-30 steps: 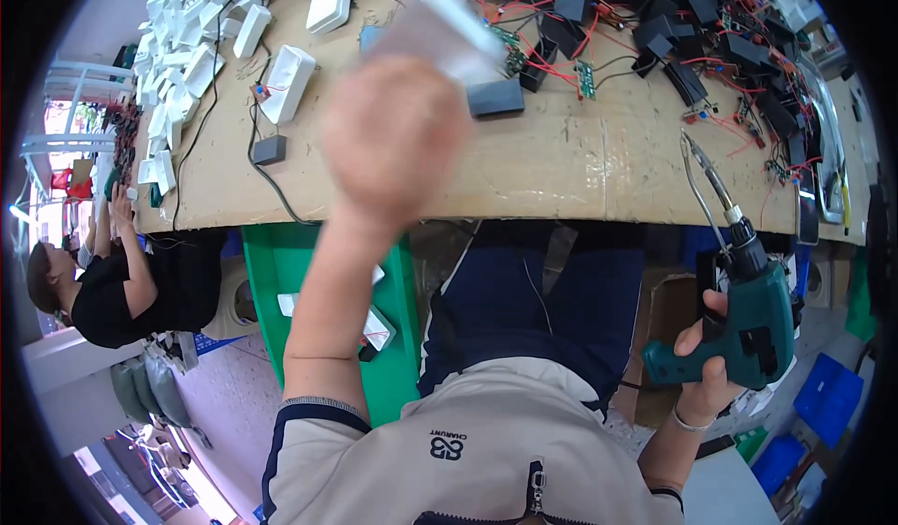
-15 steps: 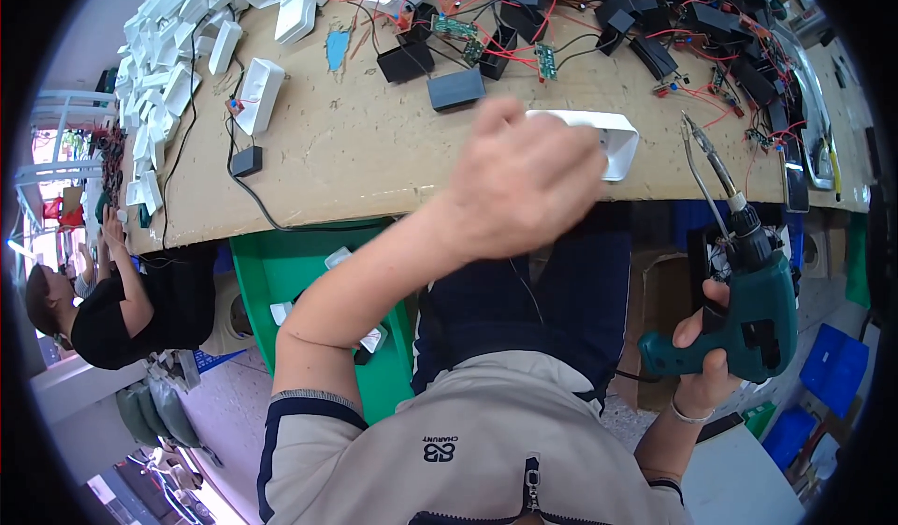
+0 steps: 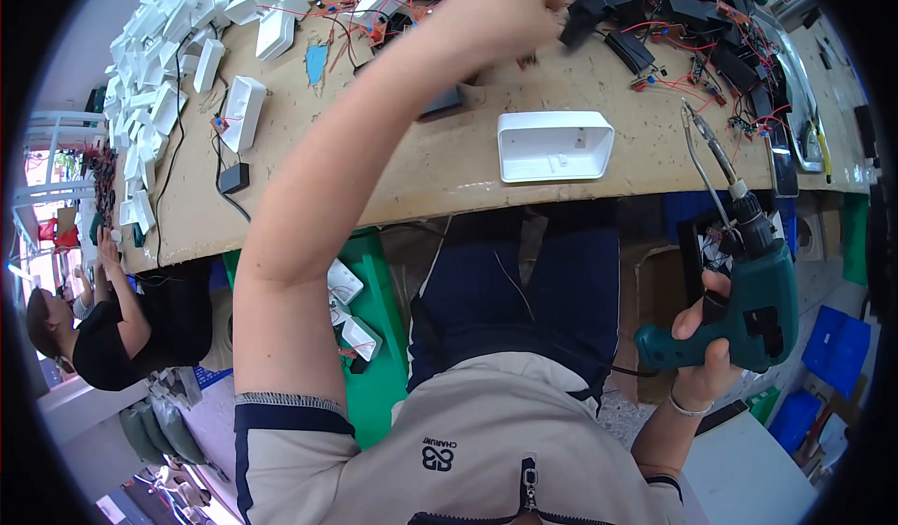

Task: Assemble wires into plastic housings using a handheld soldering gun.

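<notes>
"Where are our hands?"
"Our right hand (image 3: 703, 371) is wrapped around the green soldering tool (image 3: 767, 310), pointed forward, probably to keep its heat away from us. Our left hand (image 3: 510, 11) is over by the dark boxes (image 3: 630, 51), too blurred for us to tell whether it grips one."
"And our white case (image 3: 519, 158)?"
"Open side up on the surface (image 3: 449, 162), seemingly for easy access."

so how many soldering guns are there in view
1 for sure: the teal gun in your right hand. The green thing by the co-worker's hand is too small to tell; others may be hidden.
</notes>
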Motion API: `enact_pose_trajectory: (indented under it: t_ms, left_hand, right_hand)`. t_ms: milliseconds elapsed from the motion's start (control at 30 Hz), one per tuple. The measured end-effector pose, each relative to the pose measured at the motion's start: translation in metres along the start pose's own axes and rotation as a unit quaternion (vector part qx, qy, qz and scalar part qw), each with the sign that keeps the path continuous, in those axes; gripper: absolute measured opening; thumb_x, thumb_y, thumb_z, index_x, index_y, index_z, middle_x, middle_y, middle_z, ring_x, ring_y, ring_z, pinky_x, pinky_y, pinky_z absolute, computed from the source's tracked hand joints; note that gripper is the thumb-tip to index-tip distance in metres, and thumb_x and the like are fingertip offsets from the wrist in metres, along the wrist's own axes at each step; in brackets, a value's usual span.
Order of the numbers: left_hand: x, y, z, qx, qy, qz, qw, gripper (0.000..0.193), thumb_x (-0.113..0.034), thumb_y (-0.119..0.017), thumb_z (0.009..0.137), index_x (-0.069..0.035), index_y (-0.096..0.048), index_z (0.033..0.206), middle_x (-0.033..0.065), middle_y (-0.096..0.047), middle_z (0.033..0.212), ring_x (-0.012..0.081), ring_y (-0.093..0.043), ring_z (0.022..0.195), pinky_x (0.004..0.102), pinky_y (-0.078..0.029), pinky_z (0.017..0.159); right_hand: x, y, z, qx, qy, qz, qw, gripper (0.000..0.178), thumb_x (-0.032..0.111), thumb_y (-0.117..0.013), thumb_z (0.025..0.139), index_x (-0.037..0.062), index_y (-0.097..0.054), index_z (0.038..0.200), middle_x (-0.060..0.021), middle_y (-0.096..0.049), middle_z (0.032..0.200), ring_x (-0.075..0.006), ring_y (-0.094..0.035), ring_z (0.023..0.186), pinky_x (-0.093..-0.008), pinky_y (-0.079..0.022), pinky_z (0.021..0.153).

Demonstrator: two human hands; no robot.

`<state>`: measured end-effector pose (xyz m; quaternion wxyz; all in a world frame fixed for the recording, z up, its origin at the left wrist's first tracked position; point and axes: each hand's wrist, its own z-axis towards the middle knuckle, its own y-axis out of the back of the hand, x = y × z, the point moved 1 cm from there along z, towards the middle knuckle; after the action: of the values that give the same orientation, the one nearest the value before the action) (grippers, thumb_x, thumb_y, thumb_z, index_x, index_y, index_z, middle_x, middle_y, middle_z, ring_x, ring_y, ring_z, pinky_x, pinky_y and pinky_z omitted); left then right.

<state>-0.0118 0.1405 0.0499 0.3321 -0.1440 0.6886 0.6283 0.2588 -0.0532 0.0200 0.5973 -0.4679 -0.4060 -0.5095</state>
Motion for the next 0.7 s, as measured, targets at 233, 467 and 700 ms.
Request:
enact_pose_trajectory:
  t_ms: [233, 467, 700]
  left_hand:
    - [0.012, 0.084, -0.066, -0.212, 0.057, -0.258, 0.941, 0.022, 0.0, -0.058, 0.068, 0.003, -0.057, 0.09, 0.0046, -0.054, 0.073, 0.0123, -0.05, 0.062, 0.0263, -0.038, 0.054]
    - [0.052, 0.027, -0.176, -0.405, 0.121, -0.498, 0.757, 0.033, -0.004, -0.057, 0.079, 0.002, -0.041, 0.106, 0.0057, -0.053, 0.077, 0.0142, -0.057, 0.065, 0.0237, -0.048, 0.06]
    - [0.059, 0.0, -0.215, -0.399, 0.17, -0.603, 0.67, 0.042, -0.005, -0.054, 0.081, 0.004, -0.031, 0.115, 0.0146, -0.049, 0.102, 0.0233, -0.055, 0.09, 0.0311, -0.046, 0.078]
  right_hand:
    - [-0.002, -0.001, 0.003, 0.013, 0.018, 0.022, 1.0, 0.066, 0.03, -0.063, 0.077, -0.0047, -0.03, 0.123, -0.0245, -0.046, 0.113, -0.0126, -0.053, 0.062, -0.0207, -0.045, 0.049]
    - [-0.007, -0.012, 0.007, 0.057, 0.017, 0.037, 0.998, 0.063, 0.028, -0.06, 0.079, -0.0051, -0.03, 0.123, -0.0244, -0.046, 0.114, -0.0123, -0.052, 0.062, -0.0207, -0.044, 0.049]
    - [-0.007, -0.024, 0.008, 0.091, 0.027, 0.03, 0.995, 0.061, 0.028, -0.058, 0.08, -0.0065, -0.03, 0.122, -0.0252, -0.045, 0.115, -0.0124, -0.051, 0.064, -0.0204, -0.044, 0.051]
